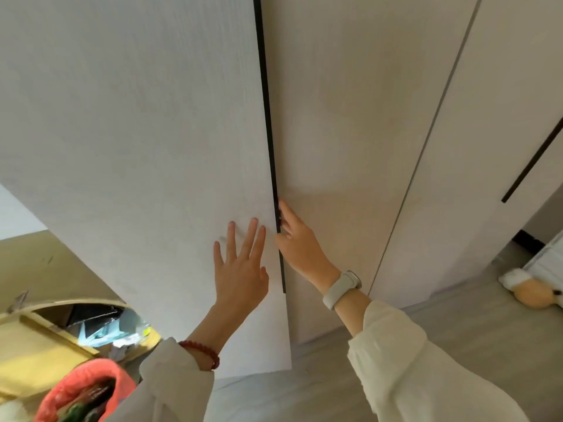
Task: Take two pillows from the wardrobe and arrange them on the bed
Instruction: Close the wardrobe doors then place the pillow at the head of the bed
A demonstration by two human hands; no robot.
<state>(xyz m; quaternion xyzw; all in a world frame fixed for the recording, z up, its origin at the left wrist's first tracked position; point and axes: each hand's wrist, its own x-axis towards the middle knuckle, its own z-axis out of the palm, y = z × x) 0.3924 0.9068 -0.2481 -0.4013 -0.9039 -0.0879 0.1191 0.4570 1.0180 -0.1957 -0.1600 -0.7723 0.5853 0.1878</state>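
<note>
- Head view: the wardrobe (350,147) fills most of the frame, its pale doors seen from close up and below.
- The left door (137,132) stands slightly proud of the next door (350,117), with a long black handle strip (268,117) running down its right edge.
- The left hand (240,269) lies flat on the left door's face, fingers spread and straight; this grip is open and holds nothing.
- The right hand (297,239) is at the handle strip, fingers curled round its edge; this grip is closed on the strip.
- The right wrist wears a white band (341,287); the left wrist wears a red bead bracelet (202,354). Both arms are in cream sleeves (411,360).
- No pillows are in sight; the wardrobe's inside is hidden behind the doors.
- A further door at far right carries another black strip (533,159).
- Lower left: a yellow piece of furniture (36,354) with clutter, and an orange-rimmed bag (88,379) below it.
- Lower right: a soft toy (533,290) lies on the grey floor (472,315).
</note>
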